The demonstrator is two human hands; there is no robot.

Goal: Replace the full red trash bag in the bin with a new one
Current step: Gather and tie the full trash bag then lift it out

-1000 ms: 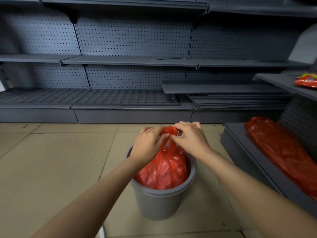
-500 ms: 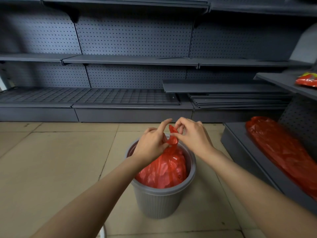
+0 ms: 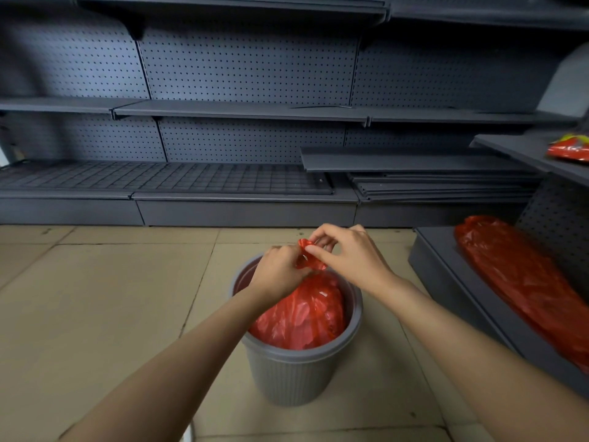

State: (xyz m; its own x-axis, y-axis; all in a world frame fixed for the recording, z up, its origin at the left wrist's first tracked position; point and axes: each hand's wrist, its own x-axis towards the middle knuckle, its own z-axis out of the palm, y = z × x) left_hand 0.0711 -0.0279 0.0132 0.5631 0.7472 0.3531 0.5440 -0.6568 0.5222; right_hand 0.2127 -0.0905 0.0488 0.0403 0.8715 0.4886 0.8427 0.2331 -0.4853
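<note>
So the full red trash bag [image 3: 299, 314] is sitting down inside the grey bin [image 3: 296, 374] on the floor, with its gathered neck pulled up above the rim. Left hand [image 3: 280, 275] has its grip clenched round the neck, and the right hand [image 3: 347, 256] is pinching the twisted top bit between thumb and fingertips, looks like a knot in progress to me. Main worry: that thin plastic could tear if the top gets yanked too hard, or the knot ends up sloppy and the bag spills when it's lifted out. The bin also looks light, so it might come up with the bag. What I'd guess is the spare red bag [image 3: 529, 282] lies on the low shelf [image 3: 446, 266] to the right.
</note>
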